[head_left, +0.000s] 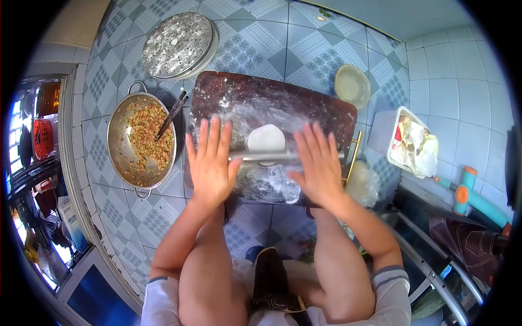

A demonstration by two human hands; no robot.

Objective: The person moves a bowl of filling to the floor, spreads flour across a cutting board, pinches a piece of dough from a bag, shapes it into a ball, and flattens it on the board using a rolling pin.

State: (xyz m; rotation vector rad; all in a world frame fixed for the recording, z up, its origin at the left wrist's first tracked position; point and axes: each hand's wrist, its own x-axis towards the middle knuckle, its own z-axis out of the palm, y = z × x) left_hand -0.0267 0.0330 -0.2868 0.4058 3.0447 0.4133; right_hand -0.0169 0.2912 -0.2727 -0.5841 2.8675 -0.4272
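Observation:
A round, flat piece of white dough (266,138) lies on a dark, flour-dusted board (217,87). Across its near part runs a slim grey rolling pin (261,157), slightly blurred. My left hand (211,163) rests flat over the pin's left end, fingers stretched forward and thumb out to the side. Over the right end is my right hand (318,167), also flat with its fingers spread, a little blurred. Both palms hide the parts of the pin beneath them. Neither hand wraps its fingers around it.
Left of the board stands a metal pan (115,141) of chopped filling with dark chopsticks (173,114) in it. Behind is a floured, perforated steamer tray (176,46). To the right are a pale bowl (352,86), a white bin (385,133) and a plastic bag (363,183).

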